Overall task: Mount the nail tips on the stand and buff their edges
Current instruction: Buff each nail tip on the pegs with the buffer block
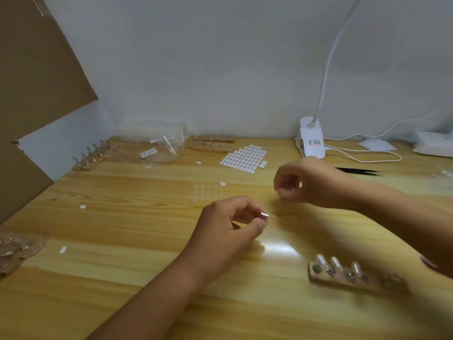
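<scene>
My left hand (232, 224) pinches a small silver metal holder (264, 215) between thumb and fingertips above the middle of the wooden table (122, 278). My right hand (294, 182) hovers farther back, its fingers curled around something small and pale that I cannot make out. A wooden stand (355, 278) at the front right carries three clear nail tips (335, 263) on metal holders. A row of loose clear nail tips (206, 191) lies on the table behind my left hand.
A sheet of white adhesive pads (242, 158) lies at the back, with stray pads around it. Two more wooden stands (213, 144) (92, 155) and plastic bags (157, 148) sit along the wall. A white clip lamp (311, 141), black tweezers (358, 171) and cardboard (31, 94) border the table.
</scene>
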`<action>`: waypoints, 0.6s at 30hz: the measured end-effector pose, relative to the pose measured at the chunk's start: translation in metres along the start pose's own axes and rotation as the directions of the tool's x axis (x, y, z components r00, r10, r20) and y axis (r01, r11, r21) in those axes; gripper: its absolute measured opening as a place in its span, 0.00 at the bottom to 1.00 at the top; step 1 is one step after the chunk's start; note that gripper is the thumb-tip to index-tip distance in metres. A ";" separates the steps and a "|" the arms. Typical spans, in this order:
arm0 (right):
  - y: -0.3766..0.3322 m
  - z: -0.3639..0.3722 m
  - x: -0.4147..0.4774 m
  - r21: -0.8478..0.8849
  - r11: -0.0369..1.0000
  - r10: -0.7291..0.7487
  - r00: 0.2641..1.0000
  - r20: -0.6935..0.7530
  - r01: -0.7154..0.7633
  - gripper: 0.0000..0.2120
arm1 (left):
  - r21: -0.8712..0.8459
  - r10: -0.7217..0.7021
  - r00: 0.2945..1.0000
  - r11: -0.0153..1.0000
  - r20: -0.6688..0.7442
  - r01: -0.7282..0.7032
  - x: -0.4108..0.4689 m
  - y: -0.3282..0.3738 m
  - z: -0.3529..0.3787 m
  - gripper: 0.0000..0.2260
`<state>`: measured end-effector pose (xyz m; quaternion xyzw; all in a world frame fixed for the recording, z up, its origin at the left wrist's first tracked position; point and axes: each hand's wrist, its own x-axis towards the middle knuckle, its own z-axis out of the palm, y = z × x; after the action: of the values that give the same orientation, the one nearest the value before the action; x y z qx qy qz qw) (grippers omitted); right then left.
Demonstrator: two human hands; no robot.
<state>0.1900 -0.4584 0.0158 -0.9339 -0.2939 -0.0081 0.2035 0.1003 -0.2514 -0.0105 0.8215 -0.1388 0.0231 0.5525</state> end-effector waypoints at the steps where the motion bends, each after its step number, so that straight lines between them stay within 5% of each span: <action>1: -0.003 -0.005 -0.010 0.119 0.993 -0.006 0.998 -0.055 0.013 0.04 | -0.041 -0.004 1.000 0.999 0.005 0.004 -0.002 0.004 0.004 0.04; 5: -0.019 -0.019 -0.061 0.366 0.921 -0.061 0.978 -0.200 0.133 0.01 | -0.172 -0.007 0.999 0.985 0.038 0.013 -0.009 0.018 0.018 0.01; 10: -0.028 -0.022 -0.105 0.121 0.973 -0.153 0.942 -0.297 0.196 0.03 | -0.172 0.038 0.999 0.985 0.028 -0.032 -0.014 0.032 0.038 0.03; 18: -0.030 -0.015 -0.124 0.086 0.968 -0.188 0.912 -0.363 0.234 0.03 | -0.183 0.038 0.997 0.983 0.063 -0.026 -0.020 0.037 0.051 0.04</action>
<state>0.0726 -0.5091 0.0238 -0.8649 -0.3520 -0.1783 0.3102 0.0655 -0.3074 -0.0008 0.7655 -0.1718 -0.0078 0.6200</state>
